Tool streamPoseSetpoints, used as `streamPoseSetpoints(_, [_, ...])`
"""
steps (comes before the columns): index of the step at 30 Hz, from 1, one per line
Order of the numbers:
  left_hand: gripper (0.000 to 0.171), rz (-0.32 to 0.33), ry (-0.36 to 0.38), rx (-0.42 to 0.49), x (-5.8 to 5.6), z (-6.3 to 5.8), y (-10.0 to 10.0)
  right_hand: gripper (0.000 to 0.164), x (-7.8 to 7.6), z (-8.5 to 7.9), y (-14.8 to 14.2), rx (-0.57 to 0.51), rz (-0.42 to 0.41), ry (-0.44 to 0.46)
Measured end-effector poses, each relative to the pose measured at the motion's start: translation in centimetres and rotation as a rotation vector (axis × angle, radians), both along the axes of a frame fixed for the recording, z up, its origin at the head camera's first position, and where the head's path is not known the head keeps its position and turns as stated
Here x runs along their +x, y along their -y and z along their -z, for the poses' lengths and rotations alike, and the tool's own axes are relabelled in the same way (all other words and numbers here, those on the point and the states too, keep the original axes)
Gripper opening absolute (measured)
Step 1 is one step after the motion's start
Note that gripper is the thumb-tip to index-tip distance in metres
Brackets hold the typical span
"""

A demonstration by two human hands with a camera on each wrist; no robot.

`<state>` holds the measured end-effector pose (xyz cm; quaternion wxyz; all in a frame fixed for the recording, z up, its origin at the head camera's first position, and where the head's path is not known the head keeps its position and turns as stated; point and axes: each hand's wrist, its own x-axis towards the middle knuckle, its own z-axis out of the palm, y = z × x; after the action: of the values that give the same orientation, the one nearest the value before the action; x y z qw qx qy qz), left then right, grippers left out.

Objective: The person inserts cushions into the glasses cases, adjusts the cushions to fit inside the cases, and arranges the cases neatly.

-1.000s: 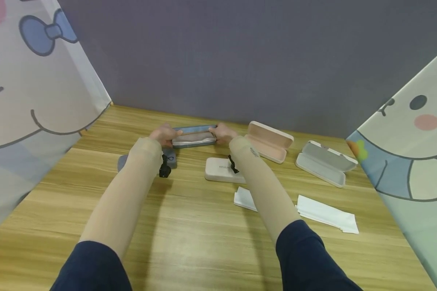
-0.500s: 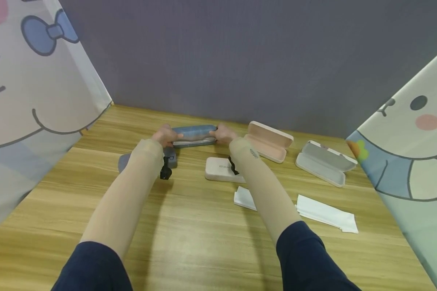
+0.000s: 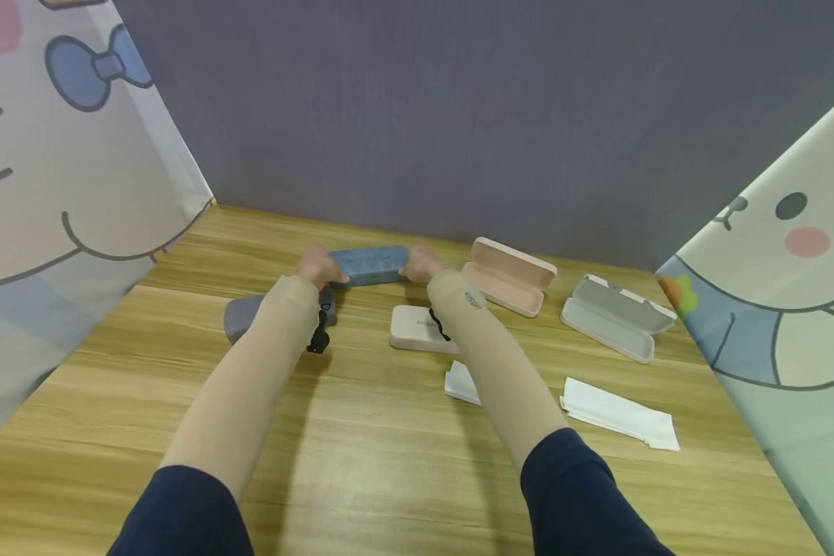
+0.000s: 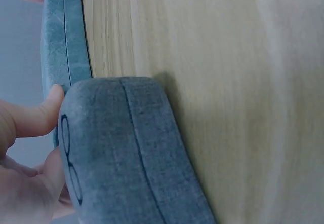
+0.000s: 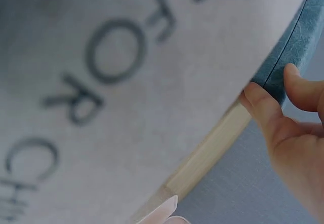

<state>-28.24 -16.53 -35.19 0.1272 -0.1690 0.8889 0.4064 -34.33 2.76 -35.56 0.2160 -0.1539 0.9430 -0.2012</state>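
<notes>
A blue glasses case [image 3: 368, 265] lies closed at the back of the wooden table [image 3: 361, 448]. My left hand [image 3: 317, 266] grips its left end and my right hand [image 3: 420, 265] grips its right end. In the left wrist view the left thumb [image 4: 35, 117] presses the blue case [image 4: 66, 46], just behind a grey fabric case [image 4: 131, 158]. Seen from the right wrist, the right fingers [image 5: 276, 115] pinch the blue case's edge [image 5: 298, 36], beyond a white lettered case [image 5: 126, 82].
The grey fabric case [image 3: 245, 315] sits under my left forearm and the closed white case [image 3: 415, 328] by my right forearm. An open pink case [image 3: 510, 276] and an open grey case [image 3: 615, 316] stand at the right. White cloths [image 3: 618, 413] lie nearer me.
The blue case's lid stood open, showing a pale lining, and has come down shut between my hands. Both hands stayed at its ends.
</notes>
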Motion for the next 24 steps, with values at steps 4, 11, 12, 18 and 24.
streamPoseSetpoints(4, [0.054,0.004,0.0,-0.069,-0.1,0.1,-0.2,0.061,0.1,-0.1,-0.1,-0.001,0.005,0.0])
streamPoseSetpoints(11, [0.073,-0.021,-0.01,0.009,0.0,0.2,0.3,0.061,0.5,-0.5,-0.2,0.024,0.008,-0.021])
streamPoseSetpoints(12, [0.075,-0.024,-0.017,0.023,0.1,0.2,0.3,0.06,0.5,-0.6,-0.1,0.025,0.009,-0.024])
streamPoseSetpoints(18, [0.076,-0.045,-0.034,0.071,0.2,0.0,0.6,0.027,-0.1,-0.4,0.9,0.06,0.05,-0.032])
streamPoseSetpoints(24, [0.07,-0.057,-0.044,0.063,0.5,-0.2,0.8,0.023,-0.6,0.2,1.5,0.096,0.076,-0.028])
